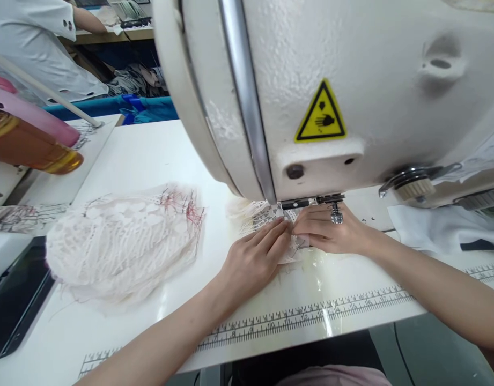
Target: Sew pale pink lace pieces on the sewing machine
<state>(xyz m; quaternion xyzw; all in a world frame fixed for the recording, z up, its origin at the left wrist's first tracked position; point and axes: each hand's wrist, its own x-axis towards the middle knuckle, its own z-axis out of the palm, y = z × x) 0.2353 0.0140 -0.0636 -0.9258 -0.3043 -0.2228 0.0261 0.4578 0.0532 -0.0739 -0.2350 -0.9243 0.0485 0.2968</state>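
A small piece of white lace (297, 254) lies under the needle area of a white sewing machine (331, 48). My left hand (257, 252) rests flat on the lace from the left, fingers stretched out and side by side. From the right, my right hand (333, 228) holds the lace's edge with bent fingers close to the presser foot (279, 213). The machine's metal parts and a small silver screw (336, 214) hide some of the right fingers. To the left on the table sits a pile of white lace pieces (126, 241) with red and dark loose threads.
A black phone (19, 295) lies at the table's left edge. Behind it are a brown cup (29, 142) and a pink bottle (37, 115). Ruler tape (271, 324) runs along the front edge. White cloth (427, 228) lies at right. A person in white (33, 48) is at the back left.
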